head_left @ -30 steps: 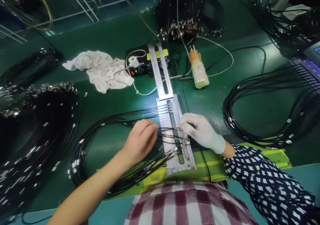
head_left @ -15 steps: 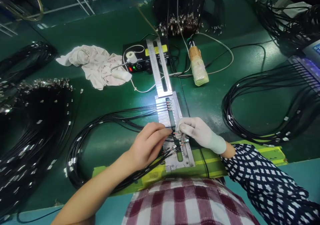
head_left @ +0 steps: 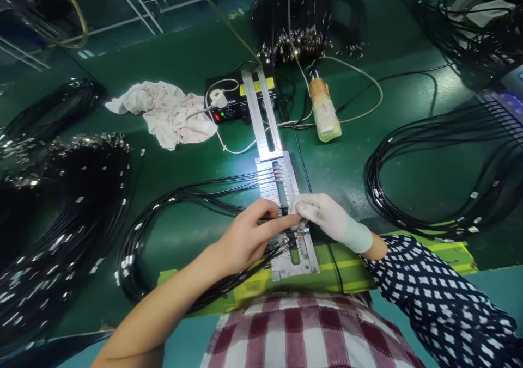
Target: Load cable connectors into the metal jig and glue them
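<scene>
My bare left hand (head_left: 250,236) reaches over the metal slotted fixture (head_left: 295,271), its index finger stretched to the fingertips of my right hand. Its other fingers are curled around the black cables (head_left: 223,207); the grip is partly hidden. My right hand (head_left: 322,215), in a white glove, pinches at a cable end over the fixture's right edge. The small metal connector there is covered by the fingers. Further cable ends with exposed tips (head_left: 278,173) lie in the slots at the upper part. Loose connector ends (head_left: 281,243) cross the fixture below my hands.
A black control box (head_left: 229,112) with lit indicators stands behind the fixture, beside a crumpled white cloth (head_left: 171,115). A wrapped handle tool (head_left: 324,109) lies to the right. Coiled cables (head_left: 378,194) lie at right; thick cable bundles (head_left: 81,210) lie at left.
My left hand has shifted slightly right, and its index finger now extends to the right glove's fingertips. The metal connector seen between my hands is now covered. The view has shifted slightly.
</scene>
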The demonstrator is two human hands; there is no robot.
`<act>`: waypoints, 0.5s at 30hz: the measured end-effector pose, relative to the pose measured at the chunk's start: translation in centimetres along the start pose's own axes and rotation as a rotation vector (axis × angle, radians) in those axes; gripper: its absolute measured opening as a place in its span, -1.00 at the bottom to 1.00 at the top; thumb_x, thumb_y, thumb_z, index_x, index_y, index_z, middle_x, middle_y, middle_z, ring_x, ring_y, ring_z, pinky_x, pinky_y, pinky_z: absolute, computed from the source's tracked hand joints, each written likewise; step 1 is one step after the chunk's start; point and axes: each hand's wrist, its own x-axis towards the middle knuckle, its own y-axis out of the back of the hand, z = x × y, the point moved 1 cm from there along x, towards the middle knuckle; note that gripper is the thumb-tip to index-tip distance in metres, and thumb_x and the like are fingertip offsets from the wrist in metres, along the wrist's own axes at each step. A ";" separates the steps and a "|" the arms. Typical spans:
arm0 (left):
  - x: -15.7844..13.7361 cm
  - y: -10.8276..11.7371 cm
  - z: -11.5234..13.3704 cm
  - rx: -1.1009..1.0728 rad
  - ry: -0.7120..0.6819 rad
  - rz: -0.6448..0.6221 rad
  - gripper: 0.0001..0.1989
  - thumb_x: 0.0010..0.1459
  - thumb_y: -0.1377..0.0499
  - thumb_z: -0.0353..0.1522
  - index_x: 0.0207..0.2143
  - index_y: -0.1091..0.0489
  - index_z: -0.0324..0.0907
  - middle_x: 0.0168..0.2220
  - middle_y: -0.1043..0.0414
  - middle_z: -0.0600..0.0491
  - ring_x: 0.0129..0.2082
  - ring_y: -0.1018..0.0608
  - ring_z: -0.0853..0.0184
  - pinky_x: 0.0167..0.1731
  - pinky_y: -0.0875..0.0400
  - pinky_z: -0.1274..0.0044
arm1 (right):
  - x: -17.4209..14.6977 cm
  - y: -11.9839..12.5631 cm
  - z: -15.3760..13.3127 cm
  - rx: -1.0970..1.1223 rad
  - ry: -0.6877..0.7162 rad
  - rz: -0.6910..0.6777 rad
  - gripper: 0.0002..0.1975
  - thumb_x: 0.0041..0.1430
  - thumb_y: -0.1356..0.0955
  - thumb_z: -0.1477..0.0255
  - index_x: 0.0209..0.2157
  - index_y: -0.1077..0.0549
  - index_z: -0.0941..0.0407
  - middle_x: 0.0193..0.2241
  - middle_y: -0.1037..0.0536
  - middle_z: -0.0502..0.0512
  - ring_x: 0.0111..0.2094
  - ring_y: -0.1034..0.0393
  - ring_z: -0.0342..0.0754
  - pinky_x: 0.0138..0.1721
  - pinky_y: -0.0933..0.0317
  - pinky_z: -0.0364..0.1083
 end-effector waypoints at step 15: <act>-0.2 -0.5 0.8 -0.215 0.061 0.366 -0.63 0.18 -0.06 -0.50 0.03 -0.10 -0.15 -0.18 -0.30 -0.06 -0.25 -0.40 0.33 -0.26 -0.46 0.49 | -0.5 -1.4 -0.6 -0.386 0.235 0.129 -0.73 0.16 -0.43 0.36 -0.08 -0.56 -0.11 -0.14 -0.60 0.04 -0.18 -0.55 0.02 -0.15 -0.45 -0.07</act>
